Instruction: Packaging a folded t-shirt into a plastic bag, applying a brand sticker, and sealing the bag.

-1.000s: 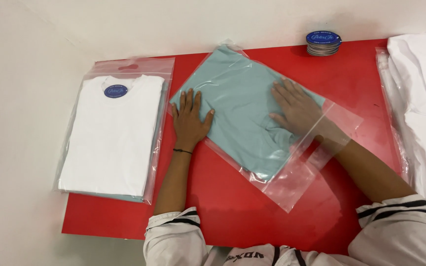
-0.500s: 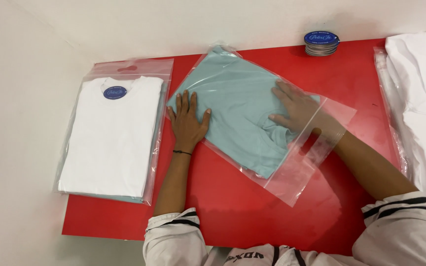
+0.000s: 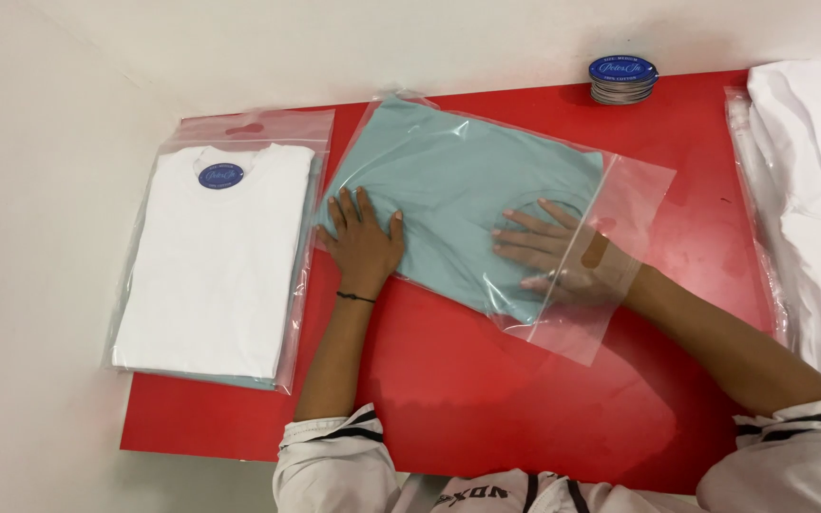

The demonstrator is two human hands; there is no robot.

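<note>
Left hand [image 3: 365,244] presses teal shirt [image 3: 458,180]; right hand [image 3: 563,256] inside clear bag [image 3: 634,190]

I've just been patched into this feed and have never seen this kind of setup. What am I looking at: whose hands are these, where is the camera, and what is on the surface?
There is no machine here: a person works with two bare hands, and the single camera sits on their head, looking down. The surface is a red table set against a white wall. In the middle lies a clear plastic bag with a folded light teal shirt inside. The left hand lies flat on the bag's left end. The right hand is flat too, and seems to be inside the bag's open end, on the shirt. Neither hand grips anything. To the left lies a bagged white shirt with a blue oval label. At the far edge is a stack of round blue tags. White cloth lies at the right.
</note>
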